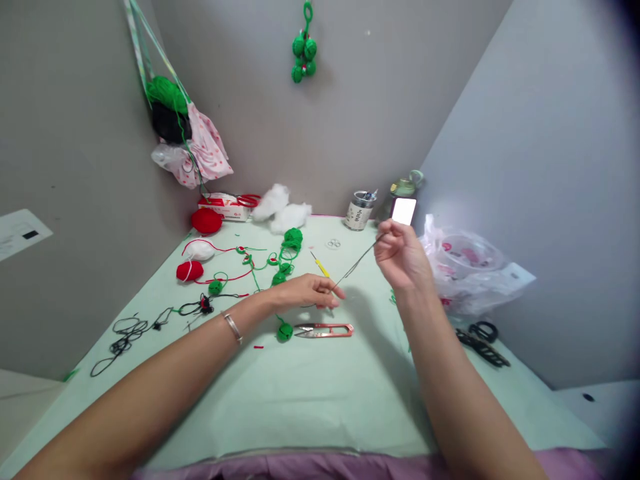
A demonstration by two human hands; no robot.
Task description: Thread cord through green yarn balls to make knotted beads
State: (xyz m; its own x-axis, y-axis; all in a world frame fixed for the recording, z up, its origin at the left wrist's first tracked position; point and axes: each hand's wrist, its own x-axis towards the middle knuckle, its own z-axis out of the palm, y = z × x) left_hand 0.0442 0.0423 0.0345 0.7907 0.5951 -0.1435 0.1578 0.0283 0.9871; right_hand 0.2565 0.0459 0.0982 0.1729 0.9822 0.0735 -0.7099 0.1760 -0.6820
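A dark strand of yarn (358, 262) stretches slantwise between my two hands above the table. My right hand (401, 257), raised on the right, pinches its upper end. Lower and left, my left hand (310, 292) has the strand at its closed fingers, and part of it shows below the palm. Under that hand lie orange-handled thread snips (327, 331) and a small green crocheted ball (285, 332). A yellow-handled crochet hook (321, 267) lies just beyond the fingers. More green balls and a green yarn ball (293, 238) are behind the left hand.
Left: tangled black yarn (121, 337), red yarn balls (207, 221), white yarn (200, 250). Back: white stuffing (273, 201), red scissors (249, 200), a pen tin (359, 213), a lit phone (404, 211). Right: a plastic bag (470, 290), a black hair clip (484, 348). A yarn bag (207, 143) hangs left.
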